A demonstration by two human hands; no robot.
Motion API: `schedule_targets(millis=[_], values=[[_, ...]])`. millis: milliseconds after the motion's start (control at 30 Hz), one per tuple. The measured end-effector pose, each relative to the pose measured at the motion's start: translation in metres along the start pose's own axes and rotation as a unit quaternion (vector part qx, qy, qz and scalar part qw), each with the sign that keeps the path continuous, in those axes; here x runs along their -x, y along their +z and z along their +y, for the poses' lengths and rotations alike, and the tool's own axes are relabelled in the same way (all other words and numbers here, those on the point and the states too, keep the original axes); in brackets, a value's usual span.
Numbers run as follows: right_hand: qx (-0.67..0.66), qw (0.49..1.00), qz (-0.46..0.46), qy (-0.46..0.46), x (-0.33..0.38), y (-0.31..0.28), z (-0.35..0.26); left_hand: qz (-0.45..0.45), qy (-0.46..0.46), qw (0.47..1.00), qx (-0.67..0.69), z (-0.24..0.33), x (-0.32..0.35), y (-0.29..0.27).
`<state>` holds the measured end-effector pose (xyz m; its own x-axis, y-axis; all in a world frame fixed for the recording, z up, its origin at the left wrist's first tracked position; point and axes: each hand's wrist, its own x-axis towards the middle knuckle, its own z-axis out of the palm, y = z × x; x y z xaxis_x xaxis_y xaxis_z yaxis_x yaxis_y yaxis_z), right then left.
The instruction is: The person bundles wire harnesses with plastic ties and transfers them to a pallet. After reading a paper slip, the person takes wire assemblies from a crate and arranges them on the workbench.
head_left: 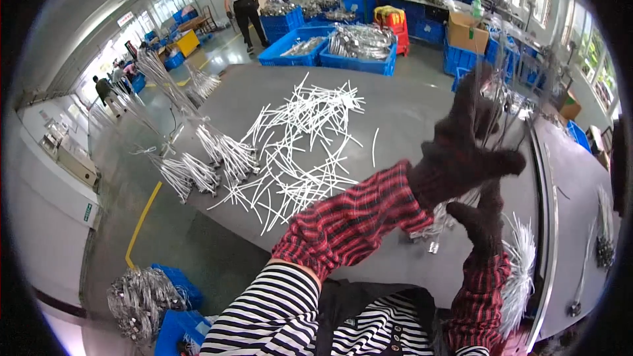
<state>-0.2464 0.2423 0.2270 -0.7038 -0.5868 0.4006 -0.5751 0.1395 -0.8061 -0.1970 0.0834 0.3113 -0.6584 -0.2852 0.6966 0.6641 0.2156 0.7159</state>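
My left hand [469, 148], in a dark brown knitted glove, reaches across to the right above the grey table [402, 118]. Thin, blurred wires [527, 102] fan out from its grasp, with the thumb sticking out sideways. Below it is my right hand [480, 221], gloved alike, its thumb and fingers apart and nothing visible in it. Small clear and metallic pieces [432, 234] lie on the table beside the right hand. A loose pile of short white tubes [306, 151] spreads over the table's middle. A white bundle of strands [519, 277] lies beside my right forearm.
Bundles of white-ended wires [221, 151] hang over the table's left edge. Blue crates [359, 62] of metallic parts stand beyond the table. A metal-edged second table [567, 224] adjoins on the right. A filled blue crate [178, 283] stands lower left. Other people [242, 0] are far off.
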Motion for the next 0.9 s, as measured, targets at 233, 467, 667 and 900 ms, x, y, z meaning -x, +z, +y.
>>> schedule_targets(millis=[233,467,667,900], values=[[0.041,0.999,0.017,-0.001,-0.005,0.020,0.118,-0.096,-0.138,0.903,0.396,-0.046,0.027,0.067],[-0.097,0.991,-0.004,-0.088,-0.046,0.014,0.032,-0.073,0.101,0.992,0.010,0.012,-0.041,0.030],[0.062,0.995,0.019,-0.074,-0.040,-0.010,0.011,-0.105,0.057,0.991,0.056,-0.026,-0.025,0.015],[0.047,0.966,0.176,0.182,0.097,-0.015,0.169,-0.009,-0.129,0.990,0.052,-0.047,0.003,0.030]])
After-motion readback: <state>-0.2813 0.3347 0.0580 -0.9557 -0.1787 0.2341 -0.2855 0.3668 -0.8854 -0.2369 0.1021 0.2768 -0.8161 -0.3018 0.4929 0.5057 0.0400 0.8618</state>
